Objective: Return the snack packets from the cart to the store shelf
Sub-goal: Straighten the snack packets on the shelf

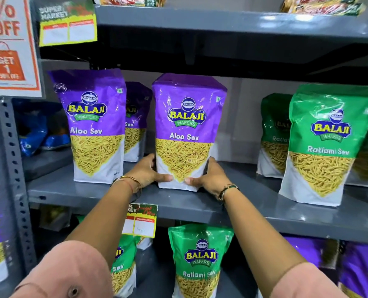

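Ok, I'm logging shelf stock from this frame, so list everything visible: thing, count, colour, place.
Aloo Sev packets: three, purple, middle shelf; one at left, one behind it, one in both hands.
Held Aloo Sev packet: one, purple, upright at middle shelf's centre.
Ratlami Sev packets: at least two, green, middle shelf's right side.
Lower Ratlami Sev packet: one, green, bottom shelf's centre; more purple and green packets beside it, partly hidden.
Blue packets: count unclear, neighbouring bay, left.
Shelf: grey metal.
Price tag: yellow, shelf edge.
Discount sign: orange-white, upper left.
Left hand: grips packet's lower left.
Right hand: grips packet's lower right.
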`<state>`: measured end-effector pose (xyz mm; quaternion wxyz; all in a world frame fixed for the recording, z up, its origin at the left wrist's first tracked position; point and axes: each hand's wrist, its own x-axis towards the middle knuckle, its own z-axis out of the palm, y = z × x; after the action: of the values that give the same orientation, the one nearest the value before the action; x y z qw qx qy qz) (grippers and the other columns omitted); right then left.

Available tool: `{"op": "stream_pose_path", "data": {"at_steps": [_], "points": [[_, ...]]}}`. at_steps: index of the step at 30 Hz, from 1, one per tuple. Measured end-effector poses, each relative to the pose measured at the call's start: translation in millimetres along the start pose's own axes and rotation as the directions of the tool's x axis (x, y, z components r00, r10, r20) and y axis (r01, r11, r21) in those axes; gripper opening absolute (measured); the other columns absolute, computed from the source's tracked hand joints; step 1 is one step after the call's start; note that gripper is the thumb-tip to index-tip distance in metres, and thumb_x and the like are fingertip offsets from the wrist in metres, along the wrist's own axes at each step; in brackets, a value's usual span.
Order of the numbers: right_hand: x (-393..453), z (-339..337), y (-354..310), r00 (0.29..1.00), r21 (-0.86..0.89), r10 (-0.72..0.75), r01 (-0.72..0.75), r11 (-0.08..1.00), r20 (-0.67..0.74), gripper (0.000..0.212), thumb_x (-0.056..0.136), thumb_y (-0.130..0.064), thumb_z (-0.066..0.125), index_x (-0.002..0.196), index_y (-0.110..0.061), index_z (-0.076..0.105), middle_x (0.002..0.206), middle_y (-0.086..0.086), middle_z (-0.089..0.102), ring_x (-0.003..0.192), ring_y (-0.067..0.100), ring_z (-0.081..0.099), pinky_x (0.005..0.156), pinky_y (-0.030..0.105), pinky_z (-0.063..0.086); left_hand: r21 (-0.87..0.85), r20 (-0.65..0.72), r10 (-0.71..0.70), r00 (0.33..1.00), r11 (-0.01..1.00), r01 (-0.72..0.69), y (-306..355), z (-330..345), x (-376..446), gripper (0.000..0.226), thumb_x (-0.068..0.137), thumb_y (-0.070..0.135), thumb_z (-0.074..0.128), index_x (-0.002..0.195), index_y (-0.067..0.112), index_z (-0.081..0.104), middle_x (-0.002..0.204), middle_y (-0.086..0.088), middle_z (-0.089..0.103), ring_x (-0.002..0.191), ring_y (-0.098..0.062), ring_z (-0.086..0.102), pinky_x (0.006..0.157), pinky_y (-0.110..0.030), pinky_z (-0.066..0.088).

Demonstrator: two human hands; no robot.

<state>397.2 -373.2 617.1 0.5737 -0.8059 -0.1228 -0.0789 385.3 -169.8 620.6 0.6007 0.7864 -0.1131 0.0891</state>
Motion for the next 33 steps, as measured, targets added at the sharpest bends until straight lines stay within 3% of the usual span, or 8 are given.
{"op": "stream_pose_path", "data": {"at_steps": [6, 9, 12, 15, 18, 24, 28, 33], "points": [[-10.9, -5.8, -4.3, 1.000, 0.004, -0.010, 0.010, 1.000, 0.005, 0.096, 0.048, -0.023, 0.094, 0.128, -0.011, 0.041, 0.128, 0.001, 0.058, 0.117, 0.019, 0.056, 0.107, 0.037, 0.043, -0.016, -0.089, 0.114, 0.989, 0.993, -0.116, 10.5, 12.5, -5.2, 0.105, 0.052, 0.021, 0.090, 0.137, 0.013, 0.030, 0.135, -0.001, 0.053, 0.125, -0.017, 0.051, 0.106, -0.030, 0.039], [-30.7, -28.7, -18.8, 0.976, -0.070, -0.139, 0.129, 0.989, -0.165, 0.086, 0.072, -0.021, 0.082, 0.141, -0.007, 0.032, 0.136, 0.006, 0.050, 0.127, 0.021, 0.047, 0.105, 0.028, 0.036, -0.028, -0.510, 0.377, 0.773, 0.891, -0.454, 40.1, 40.8, -13.0, 0.092, 0.073, 0.022, 0.079, 0.144, 0.015, 0.021, 0.149, 0.001, 0.032, 0.134, -0.005, 0.031, 0.109, -0.010, 0.026], [-51.6, -72.4, -31.4, 0.807, -0.277, -0.452, 0.366, 0.888, -0.381, 0.049, 0.087, -0.012, 0.064, 0.133, -0.008, 0.046, 0.135, 0.010, 0.055, 0.125, 0.023, 0.051, 0.110, 0.033, 0.038, 0.168, -0.554, 0.587, 0.590, 0.773, -0.612, 72.5, 78.2, -16.0, 0.073, 0.079, 0.035, 0.071, 0.139, 0.014, 0.034, 0.146, -0.005, 0.039, 0.136, -0.011, 0.036, 0.116, -0.026, 0.026], [-62.1, -134.2, -24.4, 0.631, -0.491, -0.603, 0.373, 0.787, -0.488, 0.048, 0.086, -0.016, 0.061, 0.133, -0.011, 0.048, 0.133, 0.010, 0.052, 0.124, 0.026, 0.047, 0.109, 0.032, 0.032, 0.151, -0.414, 0.622, 0.665, 0.767, -0.623, 99.4, 139.3, -12.2, 0.072, 0.078, 0.032, 0.070, 0.138, 0.012, 0.036, 0.142, -0.001, 0.042, 0.134, -0.010, 0.038, 0.115, -0.031, 0.030], [-73.9, -197.9, -5.2, 0.556, -0.567, -0.581, 0.223, 0.793, -0.594, 0.070, 0.083, -0.026, 0.067, 0.144, -0.015, 0.034, 0.148, 0.013, 0.034, 0.135, 0.032, 0.032, 0.108, 0.025, 0.015, 0.108, -0.165, 0.564, 0.809, 0.826, -0.554, 112.9, 212.6, -3.2, 0.080, 0.078, 0.030, 0.073, 0.143, 0.016, 0.028, 0.150, 0.001, 0.033, 0.139, -0.012, 0.030, 0.117, -0.037, 0.026], [-86.5, -286.6, 57.6, 0.786, -0.466, -0.265, -0.033, 0.884, -0.559, 0.120, 0.076, -0.039, 0.075, 0.149, -0.018, -0.016, 0.159, 0.025, 0.001, 0.148, 0.037, 0.005, 0.119, 0.048, 0.014, 0.095, 0.139, 0.366, 0.920, 0.920, -0.380, 96.8, 316.2, 17.5, 0.115, 0.065, 0.027, 0.084, 0.149, 0.016, 0.007, 0.154, 0.000, 0.029, 0.140, -0.016, 0.032, 0.108, -0.018, 0.025], [-85.5, -309.6, 75.0, 0.962, -0.264, -0.176, 0.117, 0.957, -0.210, 0.119, 0.080, -0.016, 0.074, 0.146, -0.017, -0.025, 0.159, 0.008, 0.018, 0.144, 0.016, 0.022, 0.111, 0.022, 0.022, 0.120, 0.024, 0.362, 0.932, 0.924, -0.363, 90.3, 335.0, 17.9, 0.110, 0.065, 0.021, 0.085, 0.149, 0.019, 0.013, 0.140, 0.008, 0.045, 0.125, -0.009, 0.043, 0.093, -0.013, 0.032], [-84.9, -300.9, 77.6, 0.961, -0.238, -0.185, 0.135, 0.962, -0.205, 0.111, 0.081, -0.007, 0.072, 0.151, -0.021, -0.013, 0.146, 0.001, 0.045, 0.120, 0.005, 0.038, 0.088, 0.011, 0.032, 0.160, 0.011, 0.341, 0.940, 0.928, -0.338, 89.0, 331.2, 21.0, 0.105, 0.066, 0.019, 0.084, 0.146, 0.024, 0.017, 0.131, 0.006, 0.051, 0.125, -0.014, 0.046, 0.104, -0.027, 0.035]]}}
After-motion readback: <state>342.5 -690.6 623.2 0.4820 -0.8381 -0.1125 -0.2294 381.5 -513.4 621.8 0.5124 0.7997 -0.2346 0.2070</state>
